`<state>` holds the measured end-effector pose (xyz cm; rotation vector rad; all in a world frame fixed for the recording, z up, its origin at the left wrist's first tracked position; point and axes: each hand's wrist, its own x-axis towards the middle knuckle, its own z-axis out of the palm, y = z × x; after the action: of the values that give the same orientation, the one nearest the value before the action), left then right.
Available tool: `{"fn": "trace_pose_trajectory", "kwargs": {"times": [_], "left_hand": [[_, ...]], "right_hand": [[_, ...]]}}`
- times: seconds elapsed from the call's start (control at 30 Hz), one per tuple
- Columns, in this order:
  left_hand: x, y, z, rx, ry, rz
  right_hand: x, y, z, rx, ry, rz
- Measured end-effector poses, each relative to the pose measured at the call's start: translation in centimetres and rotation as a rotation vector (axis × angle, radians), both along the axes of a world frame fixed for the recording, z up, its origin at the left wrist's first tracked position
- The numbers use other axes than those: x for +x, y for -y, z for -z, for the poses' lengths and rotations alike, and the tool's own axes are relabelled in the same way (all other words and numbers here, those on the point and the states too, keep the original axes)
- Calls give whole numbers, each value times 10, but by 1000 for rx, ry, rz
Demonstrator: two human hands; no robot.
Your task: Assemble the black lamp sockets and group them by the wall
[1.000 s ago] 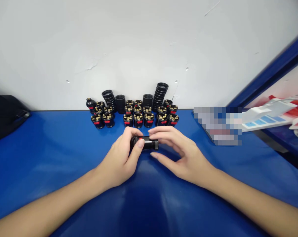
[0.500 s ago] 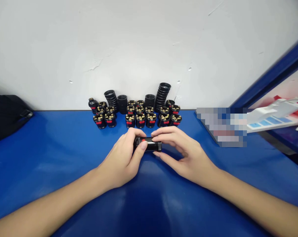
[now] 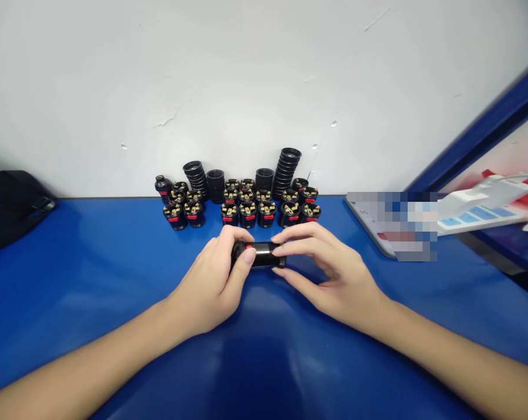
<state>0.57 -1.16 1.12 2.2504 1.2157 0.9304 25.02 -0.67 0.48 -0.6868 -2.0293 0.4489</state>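
A black cylindrical electrical connector (image 3: 262,255) with a small red part lies sideways between my hands, just above the blue table. My left hand (image 3: 217,274) wraps around its left end, thumb beside the red part. At the right end, the fingertips and thumb of my right hand (image 3: 334,268) pinch the dark end piece from above and below. Behind my hands stand several black connector bodies (image 3: 248,216) with brass contacts and red tabs. Ribbed black rings are stacked in a tall column (image 3: 287,174) and a shorter column (image 3: 195,179) among them.
A white wall (image 3: 246,76) borders the back of the blue table (image 3: 93,262). A black bag (image 3: 10,210) sits at the left edge. To the right are a partly blurred phone (image 3: 369,224), a white power strip (image 3: 486,213) and a blue frame bar (image 3: 478,128).
My left hand has shifted slightly left with the connector, exposing more of its middle. My right fingers have closed further over its right end. The view has moved a little.
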Motion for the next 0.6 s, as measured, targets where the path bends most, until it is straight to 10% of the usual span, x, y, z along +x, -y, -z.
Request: {"fn": "trace_pose_trajectory", "kwargs": {"times": [0.6], "left_hand": [[5,-2,-9,147,15,80]], "right_hand": [[-1,1,-2,-23,-51,172]]}}
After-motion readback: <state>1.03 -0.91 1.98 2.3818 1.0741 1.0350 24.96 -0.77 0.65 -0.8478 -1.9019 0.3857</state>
